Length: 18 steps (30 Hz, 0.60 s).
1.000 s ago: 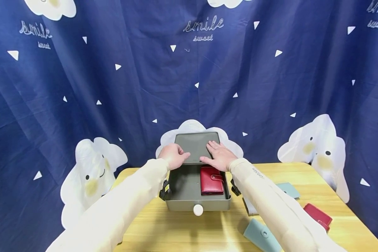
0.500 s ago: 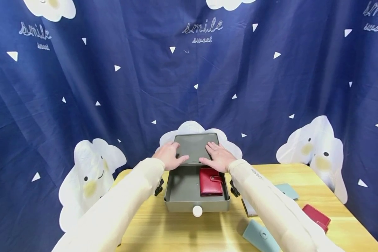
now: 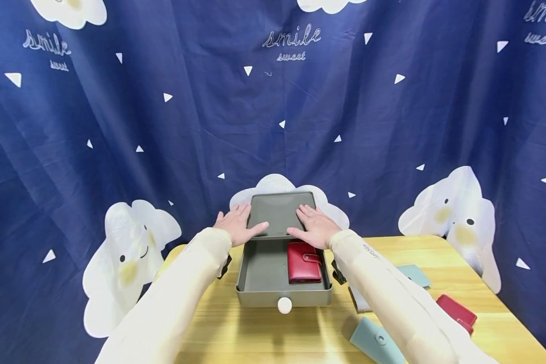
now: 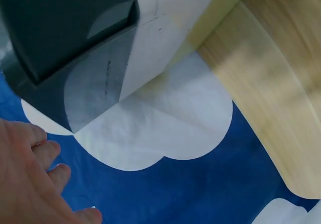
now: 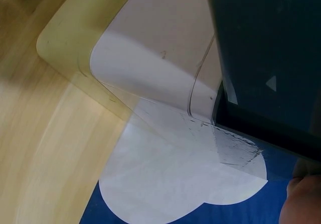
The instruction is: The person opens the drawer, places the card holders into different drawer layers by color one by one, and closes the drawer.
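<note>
A small cabinet with a grey rimmed top (image 3: 275,208) stands at the table's far edge. Its grey drawer (image 3: 264,268) is pulled out, with a round white knob (image 3: 284,305) in front. Inside, on the right, lies a red wallet (image 3: 302,268) with a snap strap. My left hand (image 3: 237,223) is at the top's left edge, fingers spread and thumb over the rim; whether it touches is unclear. At the right edge, my right hand (image 3: 316,227) rests on the top with fingers straight. The left wrist view shows left-hand fingers (image 4: 57,176) near the cabinet's corner.
On the wooden table (image 3: 255,338), right of the drawer, lie a light-blue wallet (image 3: 377,339), another light-blue item (image 3: 415,275), a red wallet (image 3: 457,311) and a whitish item (image 3: 359,299) partly under my sleeve. A blue curtain (image 3: 200,126) hangs behind.
My left hand has moved left from over the cabinet top to its left edge, and its fingers have straightened. The right hand has stayed in place. Drawer and wallets look unmoved.
</note>
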{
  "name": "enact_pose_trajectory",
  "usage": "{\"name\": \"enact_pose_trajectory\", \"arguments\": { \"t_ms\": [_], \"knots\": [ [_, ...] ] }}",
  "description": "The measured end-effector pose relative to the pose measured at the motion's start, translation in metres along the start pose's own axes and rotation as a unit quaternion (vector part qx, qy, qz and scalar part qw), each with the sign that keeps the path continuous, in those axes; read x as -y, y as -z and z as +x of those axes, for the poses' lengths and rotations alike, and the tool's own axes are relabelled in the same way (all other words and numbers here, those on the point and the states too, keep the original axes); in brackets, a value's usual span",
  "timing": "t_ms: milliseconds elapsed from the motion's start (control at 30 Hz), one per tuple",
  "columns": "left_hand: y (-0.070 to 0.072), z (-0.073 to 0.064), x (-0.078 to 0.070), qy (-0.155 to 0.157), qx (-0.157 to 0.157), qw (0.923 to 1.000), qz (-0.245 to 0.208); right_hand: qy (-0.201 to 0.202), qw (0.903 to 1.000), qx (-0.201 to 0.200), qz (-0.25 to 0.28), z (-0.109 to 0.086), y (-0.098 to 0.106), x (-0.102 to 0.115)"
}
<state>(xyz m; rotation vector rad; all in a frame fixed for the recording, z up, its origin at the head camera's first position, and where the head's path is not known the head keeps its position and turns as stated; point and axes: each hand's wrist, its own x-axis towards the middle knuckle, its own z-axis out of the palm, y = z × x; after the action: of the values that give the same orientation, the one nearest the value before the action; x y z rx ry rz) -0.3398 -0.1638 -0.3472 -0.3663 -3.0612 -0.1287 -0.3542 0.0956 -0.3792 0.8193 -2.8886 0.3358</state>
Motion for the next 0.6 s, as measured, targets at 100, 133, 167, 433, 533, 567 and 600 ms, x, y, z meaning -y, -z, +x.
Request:
{"name": "enact_pose_trajectory", "arguments": {
  "t_ms": [100,133,167,433,533,567,600],
  "knots": [
    [-0.004,0.002,-0.002,0.003,0.005,1.0000,0.003,0.002,1.0000,-0.003,-0.002,0.000,0.000,0.000],
    [-0.005,0.003,-0.003,0.003,0.008,0.9999,0.005,0.003,1.0000,-0.004,-0.002,0.001,-0.001,0.000],
    [-0.006,0.003,-0.004,0.003,0.010,0.9999,0.005,0.003,1.0000,-0.006,-0.003,0.001,-0.001,-0.001],
    [-0.016,0.007,-0.005,0.002,0.010,0.9998,0.014,0.006,1.0000,0.000,0.005,-0.001,-0.001,0.001],
    [-0.019,0.010,-0.004,0.001,0.011,0.9998,0.018,0.007,0.9999,-0.003,0.007,-0.001,0.001,0.001],
    [-0.020,0.011,-0.004,-0.001,0.010,0.9998,0.017,0.007,0.9999,-0.006,0.006,0.000,0.001,0.001],
    [-0.020,0.012,-0.003,-0.001,0.009,0.9998,0.015,0.007,0.9999,-0.008,0.006,0.000,0.001,0.001]
  ]
}}
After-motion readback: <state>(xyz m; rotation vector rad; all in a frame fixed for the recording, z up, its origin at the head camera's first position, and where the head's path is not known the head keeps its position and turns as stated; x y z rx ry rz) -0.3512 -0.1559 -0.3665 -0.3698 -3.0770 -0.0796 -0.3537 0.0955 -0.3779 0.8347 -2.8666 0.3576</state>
